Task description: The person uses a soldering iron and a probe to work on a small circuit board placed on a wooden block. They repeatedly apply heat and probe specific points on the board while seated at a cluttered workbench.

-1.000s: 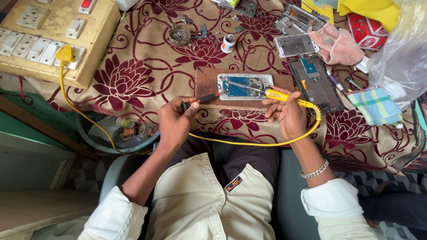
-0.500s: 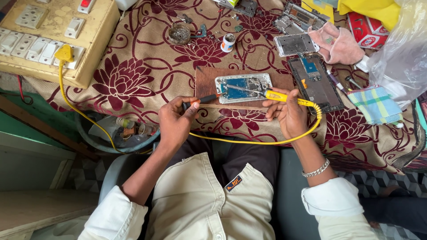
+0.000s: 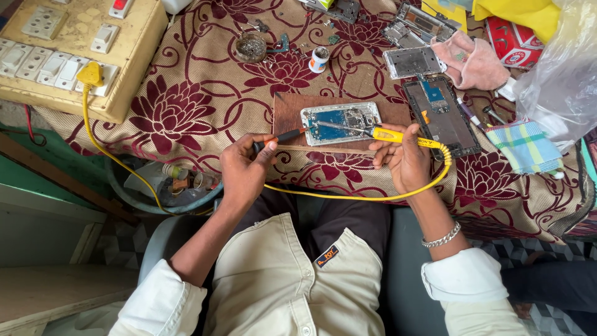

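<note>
A table draped in a cream cloth with maroon flowers filled the upper view under even daylight, a yellowed wooden switchboard sat at its left corner, green-painted boards lay below, and patterned grey floor tiles showed lower right.

Looked like a small phone-repair workshop: floral cloth-covered bench, opened phones and bare frames toward its far edge, a switchboard at the far-left corner, a yellow-handled soldering iron on a yellow cable.
</note>
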